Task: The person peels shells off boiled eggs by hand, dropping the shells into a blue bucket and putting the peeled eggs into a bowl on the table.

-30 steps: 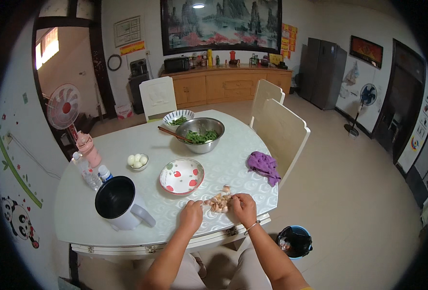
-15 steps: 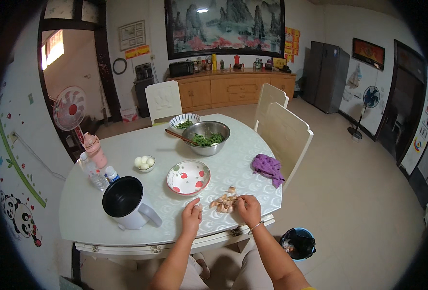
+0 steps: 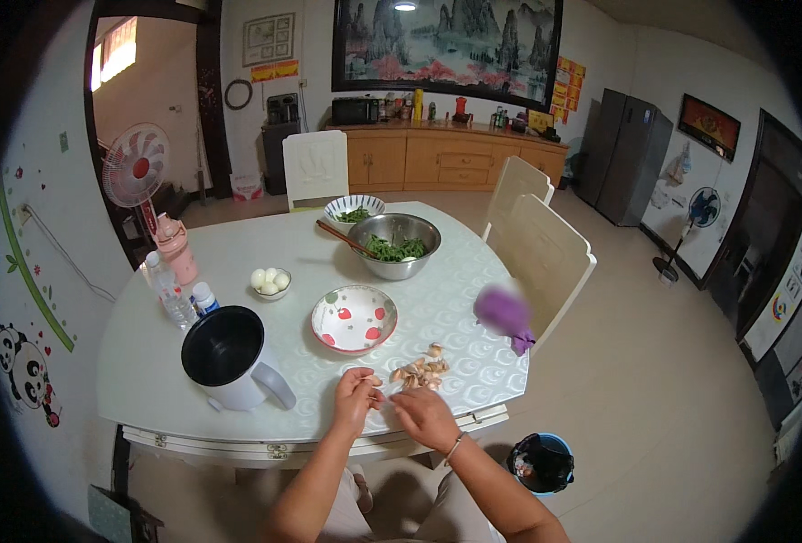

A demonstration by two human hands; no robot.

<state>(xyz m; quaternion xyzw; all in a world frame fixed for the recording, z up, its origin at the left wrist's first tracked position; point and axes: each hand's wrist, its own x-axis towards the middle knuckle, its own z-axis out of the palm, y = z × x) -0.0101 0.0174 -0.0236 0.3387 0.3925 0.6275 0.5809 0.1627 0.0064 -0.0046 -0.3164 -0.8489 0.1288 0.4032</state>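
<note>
Close to the table's front edge, my left hand is closed with a pale garlic clove at its fingertips. My right hand is beside it, its fingers pressed together and reaching to the left fingers; whatever they pinch is too small to make out. Just beyond the right hand lies a small heap of unpeeled garlic cloves. A white bowl with a strawberry pattern stands behind my hands, and its inside shows nothing but the pattern.
On the table are a grey-white pitcher, a small bowl of peeled eggs, a steel bowl of greens with chopsticks, a striped bowl, bottles and a purple cloth. A lined bin stands at right.
My right hand has left the garlic heap and moved left to meet my left hand. The left hand has turned in a little. The whole view has shifted slightly.
</note>
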